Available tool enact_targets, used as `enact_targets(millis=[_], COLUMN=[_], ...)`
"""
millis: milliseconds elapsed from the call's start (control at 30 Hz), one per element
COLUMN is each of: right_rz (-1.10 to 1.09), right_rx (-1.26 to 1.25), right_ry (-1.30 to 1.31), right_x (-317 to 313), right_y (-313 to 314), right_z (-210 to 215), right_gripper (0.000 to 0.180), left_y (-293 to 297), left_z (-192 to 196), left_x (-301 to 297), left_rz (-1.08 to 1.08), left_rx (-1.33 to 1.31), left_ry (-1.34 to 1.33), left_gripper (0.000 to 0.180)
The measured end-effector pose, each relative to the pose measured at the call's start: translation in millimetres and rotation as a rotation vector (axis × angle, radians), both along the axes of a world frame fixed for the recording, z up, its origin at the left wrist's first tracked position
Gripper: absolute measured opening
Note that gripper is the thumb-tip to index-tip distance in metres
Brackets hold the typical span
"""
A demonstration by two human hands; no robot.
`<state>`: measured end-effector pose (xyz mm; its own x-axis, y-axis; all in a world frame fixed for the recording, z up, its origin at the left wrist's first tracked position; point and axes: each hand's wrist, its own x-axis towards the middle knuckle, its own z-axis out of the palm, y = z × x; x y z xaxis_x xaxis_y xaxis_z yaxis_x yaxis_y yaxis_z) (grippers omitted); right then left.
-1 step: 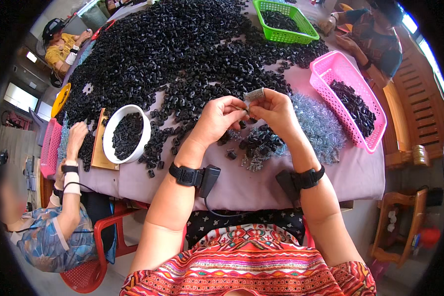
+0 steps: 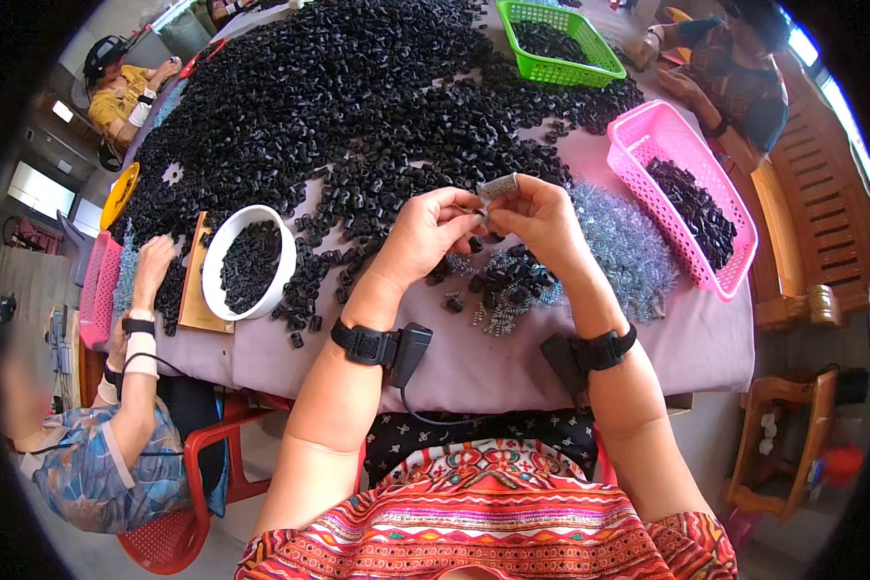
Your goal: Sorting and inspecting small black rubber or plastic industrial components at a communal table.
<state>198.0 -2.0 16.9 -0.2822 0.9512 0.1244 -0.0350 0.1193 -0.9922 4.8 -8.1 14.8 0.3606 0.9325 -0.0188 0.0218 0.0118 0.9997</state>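
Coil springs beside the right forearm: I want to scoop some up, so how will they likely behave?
The coil springs may snag and lift in clumps, since they lie heaped together. Each is probably light and springy for its size, being a thin open coil. A push could also drag along the small black parts lying among them.

The bits (image 2: 377,116) are black, the springs (image 2: 628,256) silvery, the bowl (image 2: 287,259) white, the surface (image 2: 493,372) pale purple, the shirt (image 2: 493,522) striped red.
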Motion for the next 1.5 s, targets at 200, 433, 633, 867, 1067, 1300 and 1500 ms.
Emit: enact_targets(millis=[200, 433, 633, 867, 1067, 1300, 1500], right_rz=[0.01, -0.031, -0.096, -0.154, 0.009, 0.191, 0.322], right_rx=[0.005, -0.06, 0.013, 0.047, -0.088, -0.182, -0.285], right_ry=[0.015, 0.037, 0.011, -0.164, -0.077, 0.03, 0.175], right_x=[-2, -11, -13, -14, -1, 9, 12], right_y=[-2, -9, -12, -14, -10, -7, -8], right_z=[0, -1, 3, 6, 16, 15, 14], right_gripper=[0.022, 0.027, 0.021, 0.016, 0.016, 0.018, 0.023], left_y=[4, 4, 2, 2, -1, -3, -6], left_z=[-2, -17, -12, -7, 6, 6, 15], left_x=[2, -2, -2, -5, -10, -10, -11], left_rz=[0.024, 0.144, 0.061, 0.011, -0.096, -0.275, -0.32], left_rx=[0.01, 0.163, -0.104, -0.074, -0.098, -0.071, -0.126], left_ry=[-0.017, -0.067, -0.213, -0.148, -0.047, -0.075, -0.191], left_gripper=[0.015, 0.009, 0.012, 0.015, 0.014, 0.015, 0.012])
